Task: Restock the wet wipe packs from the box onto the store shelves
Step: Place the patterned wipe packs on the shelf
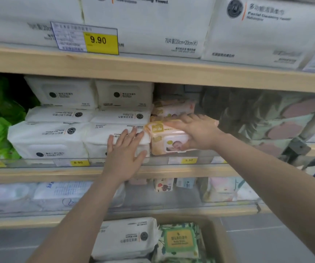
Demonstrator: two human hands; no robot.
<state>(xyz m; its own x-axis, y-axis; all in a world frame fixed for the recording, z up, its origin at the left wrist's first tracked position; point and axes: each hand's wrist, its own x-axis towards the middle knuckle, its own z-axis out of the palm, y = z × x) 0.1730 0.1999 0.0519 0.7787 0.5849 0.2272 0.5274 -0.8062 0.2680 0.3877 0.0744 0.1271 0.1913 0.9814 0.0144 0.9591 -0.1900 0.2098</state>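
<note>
A: Where are the two hands in the picture?

B: Both are at the middle shelf, near the centre of the frame. The right hand grips an orange wipe pack with a baby picture on its lid. The fingers lie curled over the top of the pack and the thumb goes under its right end. The pack stands at the front edge of the shelf, just right of the centre.

A: And the left hand?

B: The left hand is spread flat, with straight fingers, and presses against a white wipe pack just left of the orange one. It holds nothing.

A: Is the orange pack touching the white one?

B: They are side by side, very close. Behind the orange pack I see more orange packs stacked deeper in the shelf.

A: Where is the box?

B: The cardboard box is at the bottom centre of the frame, below the arms. Inside lie a white pack on the left and a green leafy pack with a yellow label on the right.

A: What is in the upper part?

B: Large white towel packs on the top shelf, with a yellow price tag at the upper left.
</note>
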